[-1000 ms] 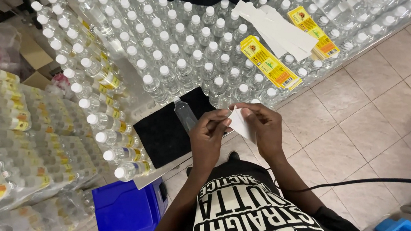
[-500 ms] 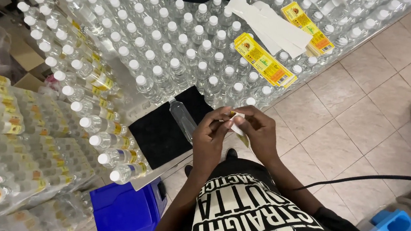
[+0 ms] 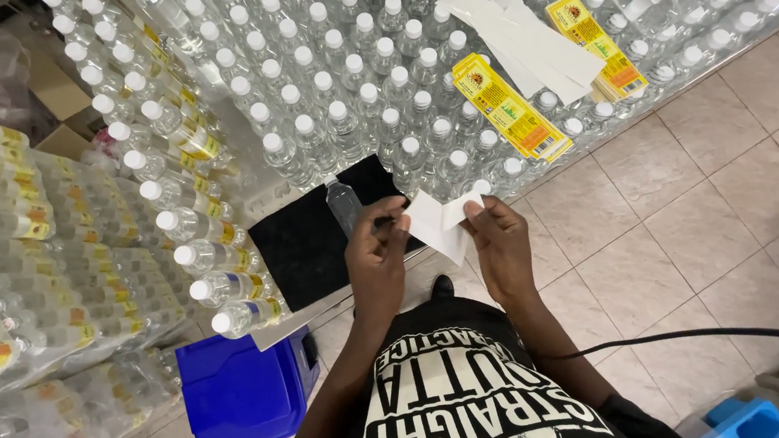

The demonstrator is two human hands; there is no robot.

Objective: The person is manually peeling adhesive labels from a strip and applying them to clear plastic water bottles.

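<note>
tiled floor (image 3: pixel 693 209) — bottles (image 3: pixel 347 71) massed

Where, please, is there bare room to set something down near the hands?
The black mat is bare left of the lone bottle lying on it, just beside the left hand. The tiled floor right of the right hand is open too. Crowded: the standing bottles ahead, topped with yellow label strips, and the labelled bottles on the left.

A white label strip (image 3: pixel 435 224), blank side up, is pinched between both hands' fingertips, its lower corner hanging free.
</note>
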